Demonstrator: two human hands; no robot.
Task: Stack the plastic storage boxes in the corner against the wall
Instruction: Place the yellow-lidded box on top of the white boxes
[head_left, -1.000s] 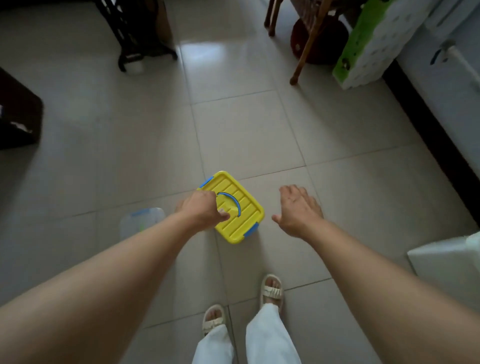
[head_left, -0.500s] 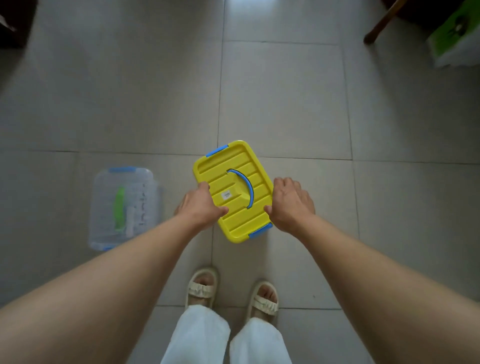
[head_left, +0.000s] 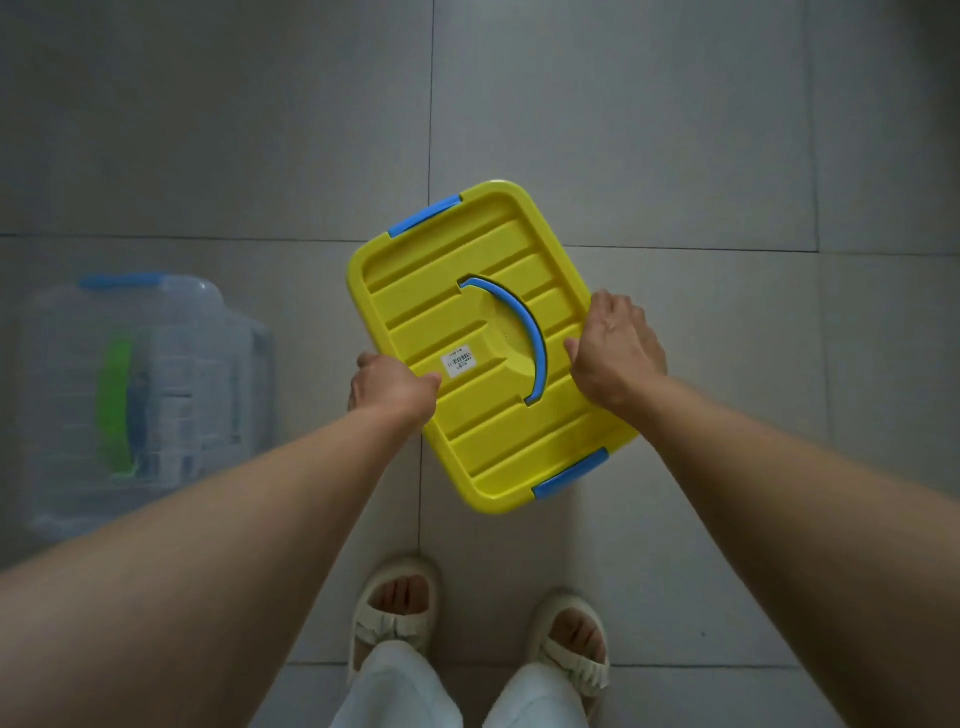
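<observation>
A yellow storage box (head_left: 467, 312) with a ribbed lid, blue clips and a curved blue handle fills the middle of the head view, held above the tiled floor and turned at an angle. My left hand (head_left: 392, 387) grips its left long edge, thumb on the lid. On the opposite long edge my right hand (head_left: 615, 353) grips it too. A clear plastic storage box (head_left: 171, 395) with a blue clip and something green inside stands on the floor to the left.
Grey floor tiles (head_left: 649, 130) stretch all around. My two feet in cream sandals (head_left: 395, 608) and white trouser legs are at the bottom, just below the yellow box. No wall or corner is in view.
My right hand came onto the yellow box, and both hands have raised it closer to the camera. The view tilted down, so the furniture at the top left the frame.
</observation>
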